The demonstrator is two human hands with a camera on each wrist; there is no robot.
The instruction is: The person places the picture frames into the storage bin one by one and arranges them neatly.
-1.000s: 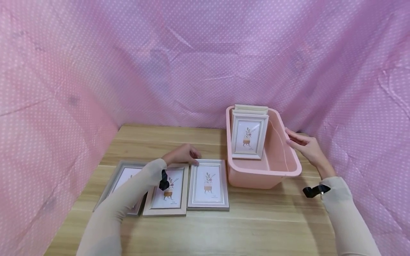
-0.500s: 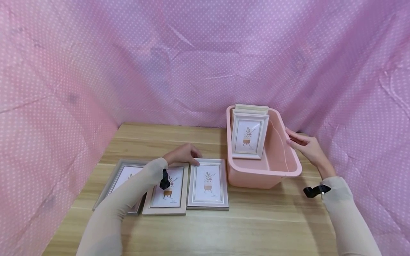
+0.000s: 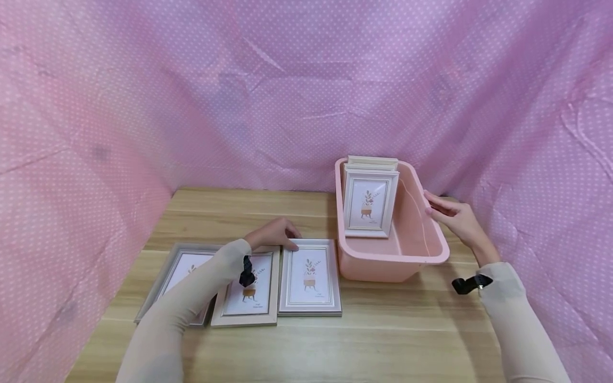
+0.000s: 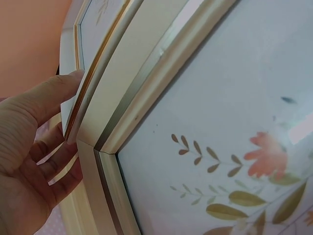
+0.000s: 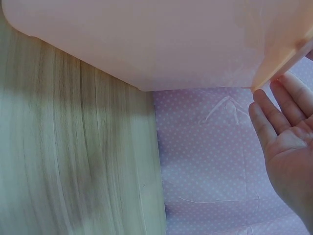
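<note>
pink polka-dotted fabric [image 3: 306, 80] hangs behind a pale wood-grain table [image 3: 383, 340]. on it stands a pink rectangular plastic tub [image 3: 383, 269] holding leaning white-framed pictures [image 3: 369, 205]. just left of the tub, a white rectangular picture frame [image 3: 309, 279] lies face up. left hand [image 3: 273, 234] pinches its far edge; right hand [image 3: 458, 222], fingers extended, touches the tub's rim.

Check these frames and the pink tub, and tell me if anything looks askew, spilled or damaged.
Nothing stands out. The three frames on the table lie face up side by side, the tub stands upright, and the frames inside it stand one behind another. The left sleeve hides much of the leftmost frame.
</note>
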